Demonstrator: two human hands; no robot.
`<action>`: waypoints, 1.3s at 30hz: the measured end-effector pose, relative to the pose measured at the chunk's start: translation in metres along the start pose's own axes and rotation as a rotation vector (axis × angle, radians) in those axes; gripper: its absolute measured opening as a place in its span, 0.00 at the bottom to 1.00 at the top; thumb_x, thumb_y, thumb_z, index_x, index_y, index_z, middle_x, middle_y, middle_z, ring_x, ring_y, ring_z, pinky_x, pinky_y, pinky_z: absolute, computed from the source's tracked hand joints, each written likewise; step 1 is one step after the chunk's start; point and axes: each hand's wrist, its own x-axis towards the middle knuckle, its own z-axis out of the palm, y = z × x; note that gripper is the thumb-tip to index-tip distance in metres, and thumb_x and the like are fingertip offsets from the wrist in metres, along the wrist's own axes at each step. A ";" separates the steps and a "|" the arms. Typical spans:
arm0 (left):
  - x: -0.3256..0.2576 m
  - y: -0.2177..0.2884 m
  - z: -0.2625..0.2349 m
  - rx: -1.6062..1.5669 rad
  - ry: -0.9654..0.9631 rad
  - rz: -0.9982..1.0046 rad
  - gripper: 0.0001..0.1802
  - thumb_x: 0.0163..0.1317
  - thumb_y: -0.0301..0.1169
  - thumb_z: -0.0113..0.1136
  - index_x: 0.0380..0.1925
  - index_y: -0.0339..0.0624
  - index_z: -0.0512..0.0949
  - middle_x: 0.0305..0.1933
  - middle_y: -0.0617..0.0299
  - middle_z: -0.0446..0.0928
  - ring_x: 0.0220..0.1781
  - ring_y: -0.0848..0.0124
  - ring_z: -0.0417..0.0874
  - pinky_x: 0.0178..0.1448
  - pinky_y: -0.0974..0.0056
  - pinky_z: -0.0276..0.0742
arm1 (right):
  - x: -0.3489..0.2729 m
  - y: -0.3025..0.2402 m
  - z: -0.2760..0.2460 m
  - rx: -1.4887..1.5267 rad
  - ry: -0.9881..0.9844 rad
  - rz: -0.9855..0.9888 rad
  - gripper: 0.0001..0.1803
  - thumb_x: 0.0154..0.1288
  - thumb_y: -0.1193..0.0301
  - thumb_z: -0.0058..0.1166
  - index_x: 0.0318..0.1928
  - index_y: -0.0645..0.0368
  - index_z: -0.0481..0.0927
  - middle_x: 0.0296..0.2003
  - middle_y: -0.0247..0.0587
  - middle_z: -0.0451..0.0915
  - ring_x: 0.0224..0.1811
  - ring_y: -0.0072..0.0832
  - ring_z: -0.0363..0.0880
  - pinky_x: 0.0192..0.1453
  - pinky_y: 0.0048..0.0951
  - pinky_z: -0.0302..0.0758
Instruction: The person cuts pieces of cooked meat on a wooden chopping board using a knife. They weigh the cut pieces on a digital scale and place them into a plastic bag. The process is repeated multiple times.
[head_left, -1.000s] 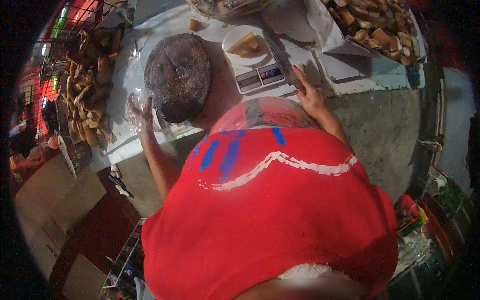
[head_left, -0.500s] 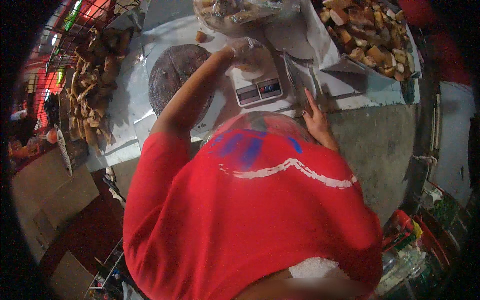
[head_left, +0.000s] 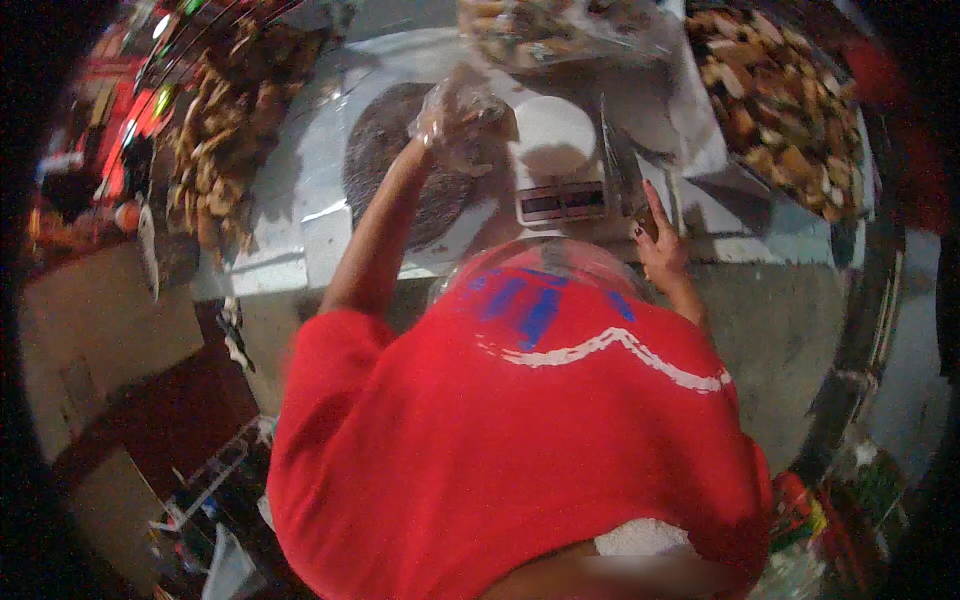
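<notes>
My left hand [head_left: 458, 118], covered in clear thin plastic, is over the round dark board [head_left: 385, 165]. Its fingers are curled, and something brownish shows at their right side, blurred by motion. Just right of it stands a white kitchen scale [head_left: 560, 202] with a bare round white pan [head_left: 553, 133]. My right hand [head_left: 665, 258] rests at the table's front edge, right of the scale, index finger stretched and thumb apart. Close by its fingertips lies a long, thin, dark metal utensil [head_left: 622, 155]; I cannot tell whether they touch.
A white-lined tray [head_left: 690, 110] of cut brown and pale food pieces [head_left: 780, 110] stands at the right. Similar pieces [head_left: 230, 130] are heaped at the left beside a wire grid. A clear bag of pieces [head_left: 545, 35] lies at the back. A clear rounded container [head_left: 545, 255] sits against my shirt.
My left hand has moved left, off the scale to above the dark board, uncovering the pan. The whole view has shifted slightly. My right hand keeps its place by the table edge.
</notes>
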 end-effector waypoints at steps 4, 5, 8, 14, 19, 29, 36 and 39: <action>-0.092 0.035 -0.067 0.146 -0.074 -0.192 0.43 0.34 0.61 0.65 0.51 0.51 0.74 0.52 0.56 0.75 0.52 0.54 0.75 0.60 0.47 0.63 | 0.033 -0.059 0.011 -0.184 -0.174 -0.158 0.41 0.62 0.79 0.46 0.70 0.27 0.49 0.42 0.53 0.79 0.29 0.40 0.79 0.33 0.40 0.74; -0.109 0.045 -0.072 0.060 -0.077 -0.377 0.45 0.30 0.62 0.66 0.52 0.52 0.74 0.51 0.57 0.75 0.53 0.53 0.74 0.62 0.44 0.61 | 0.041 -0.074 0.017 -0.210 -0.226 -0.205 0.41 0.62 0.78 0.46 0.70 0.28 0.49 0.45 0.56 0.78 0.34 0.46 0.80 0.37 0.42 0.74; -0.137 0.088 -0.059 -0.234 -0.108 -1.020 0.36 0.37 0.54 0.67 0.46 0.48 0.75 0.46 0.53 0.75 0.50 0.54 0.75 0.55 0.47 0.67 | 0.053 -0.106 0.016 -0.201 -0.434 -0.265 0.39 0.62 0.75 0.47 0.70 0.34 0.49 0.53 0.62 0.72 0.49 0.59 0.73 0.47 0.49 0.70; -0.124 0.151 -0.039 0.020 0.313 -1.112 0.25 0.53 0.48 0.61 0.38 0.35 0.74 0.34 0.49 0.78 0.39 0.53 0.80 0.46 0.53 0.74 | 0.065 -0.132 0.042 -0.292 -0.610 -0.389 0.37 0.61 0.74 0.46 0.70 0.39 0.51 0.48 0.64 0.74 0.46 0.61 0.73 0.48 0.51 0.69; -0.113 0.135 -0.052 -0.058 0.450 -1.211 0.24 0.52 0.48 0.62 0.38 0.38 0.76 0.37 0.46 0.79 0.40 0.51 0.81 0.45 0.51 0.75 | 0.074 -0.127 0.044 -0.374 -0.574 -0.396 0.37 0.61 0.75 0.46 0.70 0.38 0.52 0.46 0.61 0.77 0.46 0.57 0.77 0.48 0.47 0.72; -0.107 0.098 -0.055 0.135 0.431 -0.929 0.17 0.53 0.32 0.62 0.43 0.40 0.78 0.43 0.52 0.79 0.46 0.56 0.80 0.52 0.57 0.73 | 0.085 -0.121 0.038 -0.428 -0.611 -0.375 0.38 0.62 0.74 0.45 0.70 0.34 0.50 0.50 0.59 0.75 0.47 0.59 0.75 0.50 0.51 0.71; -0.103 0.143 -0.056 -0.100 0.445 -0.989 0.16 0.53 0.30 0.64 0.42 0.37 0.78 0.43 0.52 0.80 0.45 0.60 0.80 0.50 0.60 0.74 | 0.057 -0.130 0.043 -0.576 -0.719 -0.317 0.38 0.63 0.70 0.45 0.70 0.34 0.47 0.36 0.67 0.77 0.38 0.62 0.75 0.45 0.57 0.69; -0.106 0.146 -0.062 -0.067 0.371 -1.011 0.17 0.53 0.30 0.64 0.43 0.36 0.77 0.44 0.52 0.80 0.46 0.60 0.81 0.51 0.61 0.75 | 0.044 -0.145 0.036 -0.554 -0.725 -0.321 0.38 0.63 0.69 0.45 0.70 0.34 0.45 0.30 0.68 0.77 0.35 0.63 0.76 0.43 0.57 0.70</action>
